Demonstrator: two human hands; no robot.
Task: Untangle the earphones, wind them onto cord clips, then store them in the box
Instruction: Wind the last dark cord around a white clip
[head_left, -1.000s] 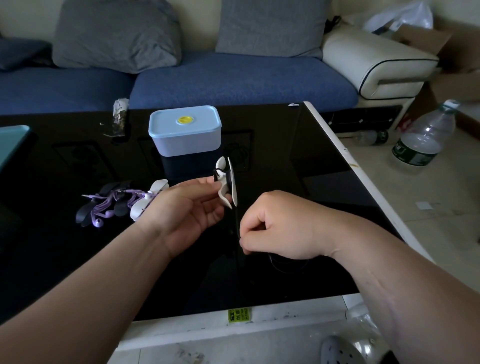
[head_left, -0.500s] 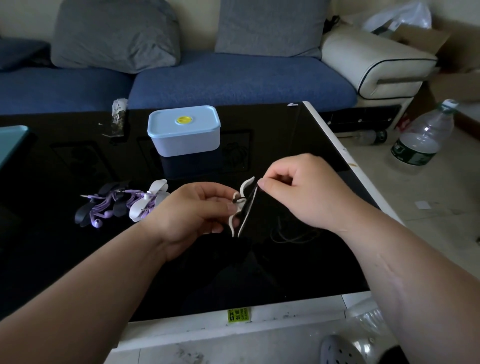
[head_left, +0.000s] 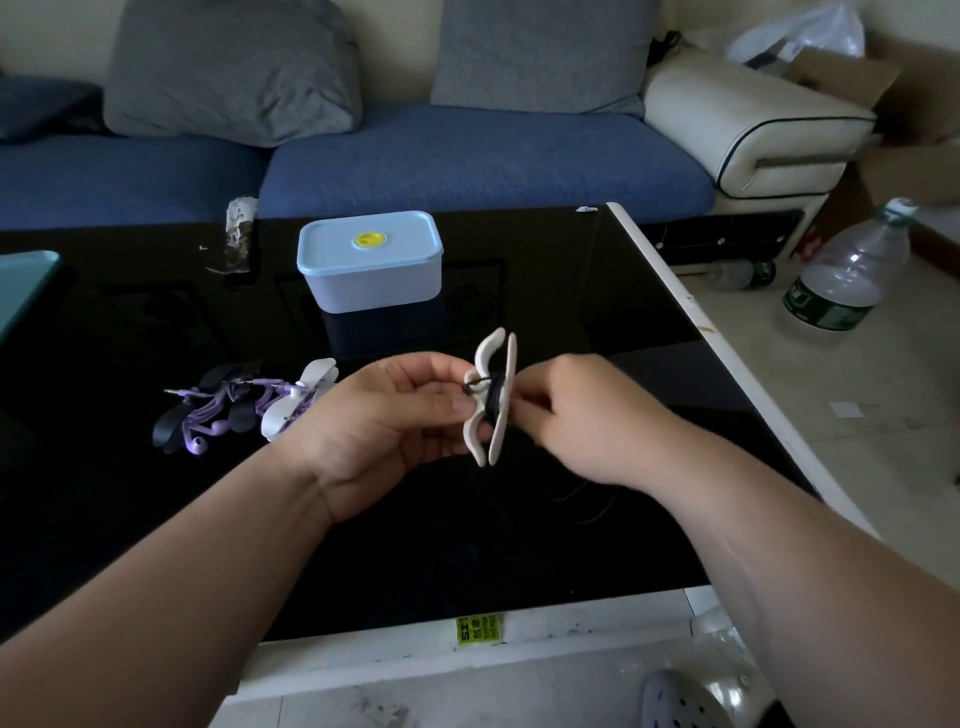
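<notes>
I saw my left hand (head_left: 384, 415) grip the white cord clip (head_left: 487, 349) above the counter (head_left: 571, 291), my right hand (head_left: 576, 415) pinch the black cord (head_left: 496, 397) half wound on it, purple earphones (head_left: 218, 415) lying done, and the blue box (head_left: 371, 280) not yet opened.

At the centre of the frame the left hand (head_left: 379, 415) is holding a white cord clip (head_left: 497, 426) upright, with black cord (head_left: 496, 395) wound round its middle. The right hand (head_left: 582, 415), just right of the clip, is pinching the cord. Purple earphones (head_left: 218, 415) are lying left of centre on the black table (head_left: 571, 312). A lidded blue box (head_left: 371, 270) is sitting above centre.
</notes>
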